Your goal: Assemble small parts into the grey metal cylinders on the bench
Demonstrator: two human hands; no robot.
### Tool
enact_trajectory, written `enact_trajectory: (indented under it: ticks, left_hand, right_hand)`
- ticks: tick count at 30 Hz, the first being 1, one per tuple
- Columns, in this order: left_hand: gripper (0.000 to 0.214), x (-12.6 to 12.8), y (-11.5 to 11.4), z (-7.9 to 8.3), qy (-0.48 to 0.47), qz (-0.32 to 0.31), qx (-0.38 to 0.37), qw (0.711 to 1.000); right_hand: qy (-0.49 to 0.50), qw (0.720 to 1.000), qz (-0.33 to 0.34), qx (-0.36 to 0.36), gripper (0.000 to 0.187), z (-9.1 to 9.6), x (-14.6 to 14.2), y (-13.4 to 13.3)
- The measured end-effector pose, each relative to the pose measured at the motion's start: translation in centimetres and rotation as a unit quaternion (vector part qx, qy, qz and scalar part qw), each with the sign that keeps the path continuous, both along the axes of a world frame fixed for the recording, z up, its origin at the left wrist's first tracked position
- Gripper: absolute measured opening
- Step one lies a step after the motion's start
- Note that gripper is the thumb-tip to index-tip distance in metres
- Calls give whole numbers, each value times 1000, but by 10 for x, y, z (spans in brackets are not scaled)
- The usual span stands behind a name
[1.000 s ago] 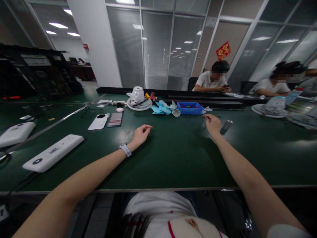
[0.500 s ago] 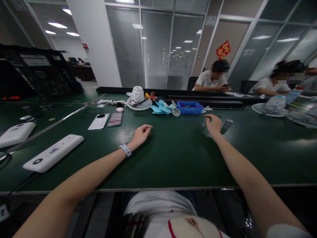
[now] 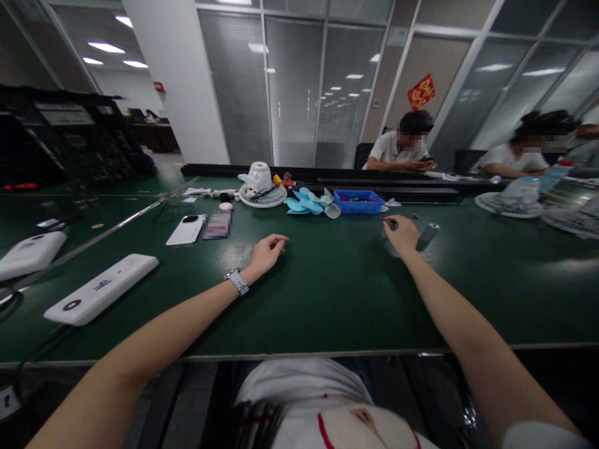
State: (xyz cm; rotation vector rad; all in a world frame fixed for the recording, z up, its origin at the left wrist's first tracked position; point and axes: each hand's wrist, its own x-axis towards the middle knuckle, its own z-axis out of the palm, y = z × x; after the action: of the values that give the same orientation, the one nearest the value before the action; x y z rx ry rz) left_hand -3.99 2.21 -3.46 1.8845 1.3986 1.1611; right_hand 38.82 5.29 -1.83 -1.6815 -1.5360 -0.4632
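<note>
My left hand point(image 3: 268, 252) rests on the green table point(image 3: 322, 299), loosely curled, with nothing visible in it. To the right, my right hand point(image 3: 401, 234) is just above or on the table, its thumb and forefinger drawn together in a pinch. Something small and dark, possibly with a clear part, shows at these fingertips; its kind cannot be made out. Just right of that hand stands a grey cylinder point(image 3: 428, 237), apart from the fingers. A tiny dark piece point(image 3: 415, 216) lies beyond it.
At the back are a white fan part with a grille point(image 3: 262, 196), light-blue fan blades point(image 3: 306, 202) and a blue bin point(image 3: 358, 209) with small items. A white phone point(image 3: 186, 230) and a long white device point(image 3: 102, 289) lie left. Two co-workers point(image 3: 397, 153) sit across the table.
My right hand has shifted slightly left and its fingertips have turned, showing the small dark thing at them. My left hand stays in place.
</note>
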Motion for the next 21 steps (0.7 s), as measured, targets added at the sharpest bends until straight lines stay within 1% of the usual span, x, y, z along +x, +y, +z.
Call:
enact_trajectory:
  ticks: [6,11,13,15,18,21]
  left_hand:
    - [35,0,0,1,9,4,-5,1000]
    - [34,0,-1,2,8,0,-1,1000]
    - [34,0,-2,2,6,-2,-2,1000]
    - [34,0,-3,3,5,-2,-4,1000]
    - [35,1,-3,4,10,0,-7,1000]
    - [34,1,-3,3,12,3,-4,1000]
  right_hand:
    - [-24,1000,8,-2,23,-3,1,1]
    - [-12,1000,14,4,21,-6,1,3]
    - [15,1000,-2,20,25,-8,0,4]
    - [63,997,-31,27,34,-11,0,6]
    - [144,987,-65,-3,48,-16,3,9]
    - [207,974,-83,-41,53,-23,10,16]
